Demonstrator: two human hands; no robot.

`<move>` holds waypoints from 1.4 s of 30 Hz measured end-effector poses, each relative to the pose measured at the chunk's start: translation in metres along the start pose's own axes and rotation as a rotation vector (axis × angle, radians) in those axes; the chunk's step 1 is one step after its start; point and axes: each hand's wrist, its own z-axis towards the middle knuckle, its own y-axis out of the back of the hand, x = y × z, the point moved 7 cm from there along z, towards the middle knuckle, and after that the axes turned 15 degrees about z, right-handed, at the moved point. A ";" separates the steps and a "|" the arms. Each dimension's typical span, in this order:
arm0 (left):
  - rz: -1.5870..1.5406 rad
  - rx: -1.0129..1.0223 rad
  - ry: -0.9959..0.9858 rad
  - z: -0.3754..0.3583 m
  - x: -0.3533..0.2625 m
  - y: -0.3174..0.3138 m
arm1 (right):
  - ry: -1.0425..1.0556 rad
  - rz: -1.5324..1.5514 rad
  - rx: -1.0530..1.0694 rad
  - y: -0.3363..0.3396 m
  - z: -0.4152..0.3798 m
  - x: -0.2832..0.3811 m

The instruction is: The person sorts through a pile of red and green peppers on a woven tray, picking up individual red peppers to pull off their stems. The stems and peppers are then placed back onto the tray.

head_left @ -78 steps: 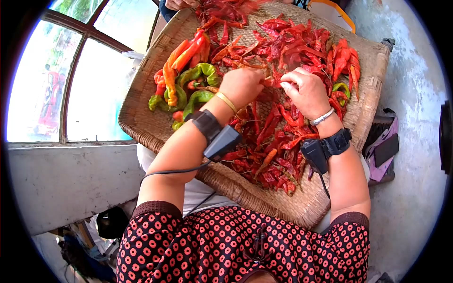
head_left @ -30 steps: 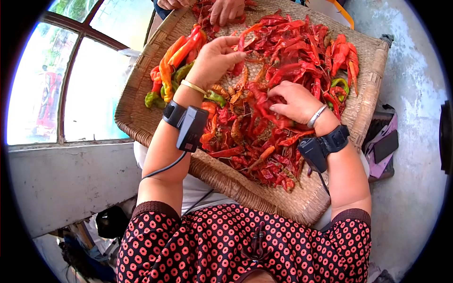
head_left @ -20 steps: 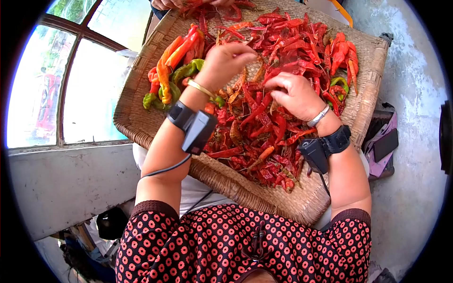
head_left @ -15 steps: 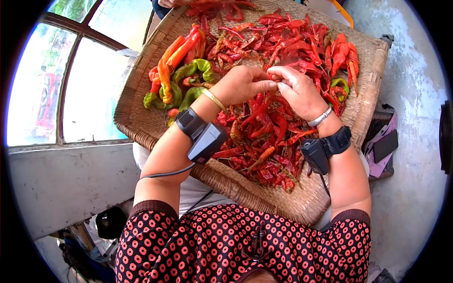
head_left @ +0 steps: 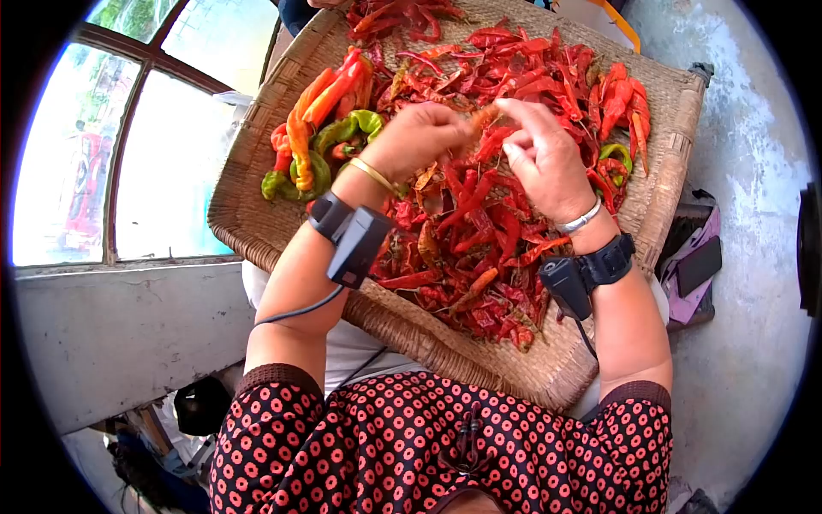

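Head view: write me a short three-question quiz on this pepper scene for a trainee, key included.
1. True or false: the green peppers lie nearer the left hand than the right hand.
2. The silver-coloured bracelet is worn on which side: A) left, B) right, C) both?
3. Fill in the colour: the pile between the forearms is mostly ____ peppers.

Key: 1. True. 2. B. 3. Red.

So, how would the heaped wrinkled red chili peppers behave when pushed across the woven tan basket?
The wrinkled red chili peppers are probably light, as their skins look shrunken. Bent and overlapping, they may tangle rather than roll. The woven tan basket looks coarse, so it may slow their sliding.
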 end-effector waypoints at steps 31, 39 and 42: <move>0.097 0.175 -0.132 -0.002 -0.001 -0.038 | -0.298 0.262 0.040 -0.006 -0.005 -0.036; -0.438 -0.480 -0.051 0.002 0.007 0.067 | -0.067 -0.561 0.346 -0.021 -0.014 -0.035; -0.163 -0.356 0.046 0.003 0.012 0.054 | -0.154 -0.630 0.393 -0.025 -0.015 -0.053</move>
